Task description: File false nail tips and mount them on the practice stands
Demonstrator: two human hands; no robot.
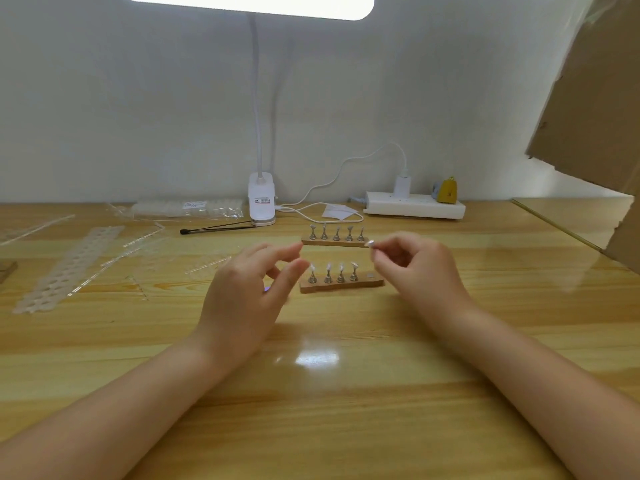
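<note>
To the left of the left hand, emptied clear nail-tip strips are spread on the table, and a bag of boxed tips is seen beyond them by the wall. The left hand is held relaxed, fingers loosely extended and grasping nothing. Between the two hands the near stand is found, four of its holders already carrying pale tips, while the place at its right end looks bare. Behind it, the far stand is set with five holders; whether tips are mounted there cannot be told. A small holder with a tip appears to be pinched in the right hand, just above the near stand's right end; the work is judged well advanced, that last mounting being left
</note>
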